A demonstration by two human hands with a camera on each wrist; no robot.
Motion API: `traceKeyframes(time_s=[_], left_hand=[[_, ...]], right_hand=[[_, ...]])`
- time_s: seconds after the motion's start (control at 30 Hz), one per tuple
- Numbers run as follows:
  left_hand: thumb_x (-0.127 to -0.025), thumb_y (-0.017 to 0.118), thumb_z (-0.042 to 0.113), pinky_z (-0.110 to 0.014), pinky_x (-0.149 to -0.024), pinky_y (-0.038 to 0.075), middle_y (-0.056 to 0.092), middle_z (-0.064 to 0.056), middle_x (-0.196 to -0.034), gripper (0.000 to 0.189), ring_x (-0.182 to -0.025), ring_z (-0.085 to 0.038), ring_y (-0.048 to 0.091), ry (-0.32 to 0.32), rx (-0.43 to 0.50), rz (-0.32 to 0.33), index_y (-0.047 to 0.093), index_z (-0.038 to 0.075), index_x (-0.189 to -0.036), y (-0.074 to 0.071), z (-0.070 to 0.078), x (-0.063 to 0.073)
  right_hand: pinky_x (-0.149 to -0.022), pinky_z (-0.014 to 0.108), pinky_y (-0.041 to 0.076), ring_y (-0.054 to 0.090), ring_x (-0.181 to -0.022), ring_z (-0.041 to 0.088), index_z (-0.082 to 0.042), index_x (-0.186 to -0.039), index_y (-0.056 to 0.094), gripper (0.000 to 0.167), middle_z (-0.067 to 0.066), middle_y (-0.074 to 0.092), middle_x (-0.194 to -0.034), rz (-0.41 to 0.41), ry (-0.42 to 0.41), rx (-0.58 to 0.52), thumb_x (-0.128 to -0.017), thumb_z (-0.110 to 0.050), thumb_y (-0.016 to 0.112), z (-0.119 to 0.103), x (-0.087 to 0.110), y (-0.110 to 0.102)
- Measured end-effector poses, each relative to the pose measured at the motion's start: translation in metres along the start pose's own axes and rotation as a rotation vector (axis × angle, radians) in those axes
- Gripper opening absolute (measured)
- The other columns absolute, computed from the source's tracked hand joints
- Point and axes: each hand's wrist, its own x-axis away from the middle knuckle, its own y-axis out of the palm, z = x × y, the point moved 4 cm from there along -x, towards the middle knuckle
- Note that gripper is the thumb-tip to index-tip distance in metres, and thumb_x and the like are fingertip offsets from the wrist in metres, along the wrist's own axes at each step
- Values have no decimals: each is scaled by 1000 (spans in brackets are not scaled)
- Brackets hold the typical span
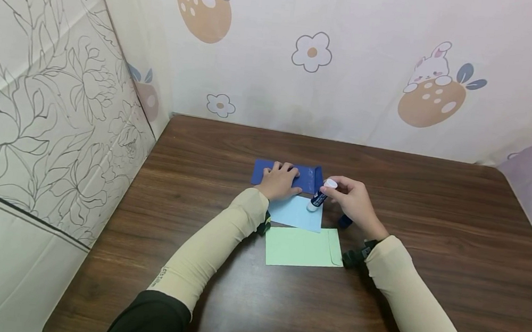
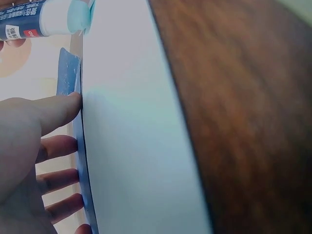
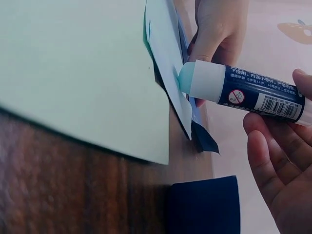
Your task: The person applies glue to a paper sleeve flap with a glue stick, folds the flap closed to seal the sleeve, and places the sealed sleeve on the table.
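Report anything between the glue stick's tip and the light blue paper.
Nothing visible does: the right hand holds the glue stick with its tip against the light blue paper; the dark blue cap lies aside.

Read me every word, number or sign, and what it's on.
"0-3", in a red crossed-out circle: navy-and-white cylindrical plastic glue stick.
"内含小零件": same glue stick.
"6岁至14岁": same glue stick.
"slim", preceding letters unclear: cream fabric left sleeve.
Too small or blurred: barcode digits, red label lettering, remaining print.
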Motion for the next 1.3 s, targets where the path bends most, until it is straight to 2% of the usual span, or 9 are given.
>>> traceKeyframes(time_s=[0.4, 0.7, 0.83, 1.1, 1.3], left_hand=[[-98, 52, 46, -53, -107, 32, 36, -3, -154, 46, -140, -28, 31, 0, 16, 10, 52, 24, -138, 0, -1, -1], [-99, 53, 45, -52, -107, 33, 36, -3, -154, 45, -140, -28, 31, 2, 15, 13, 52, 24, -138, 1, -1, -1], [-99, 52, 44, -52, -107, 33, 36, -3, -154, 44, -140, -28, 30, 5, 14, 11, 52, 24, -138, 1, -1, -1], [-100, 51, 43, -53, -108, 33, 36, -3, -154, 44, -140, -28, 31, 12, 18, 6, 50, 24, -139, -1, 0, 2], [-100, 51, 43, -53, -107, 33, 36, -3, -154, 46, -139, -28, 32, 11, 13, 7, 48, 23, -141, -1, -1, 2]], right_hand=[[-73, 32, 58, 63, -88, 26, -1, -119, 66, 37, 17, 66, -105, 13, 10, -1, -93, -27, 67, -2, 3, -2], [-73, 31, 57, 62, -89, 31, 0, -120, 65, 38, 17, 66, -105, 21, 16, -1, -93, -27, 67, -3, 6, -2], [-71, 30, 56, 61, -86, 31, 0, -119, 65, 37, 13, 65, -99, 27, 16, -8, -93, -26, 66, -1, 8, -3], [-70, 29, 56, 63, -83, 23, 1, -119, 65, 37, -5, 64, -92, 33, 35, -35, -93, -25, 67, 4, 11, -5], [-70, 29, 56, 64, -84, 23, 3, -119, 65, 38, -8, 65, -92, 43, 43, -55, -93, -25, 66, 6, 11, -5]])
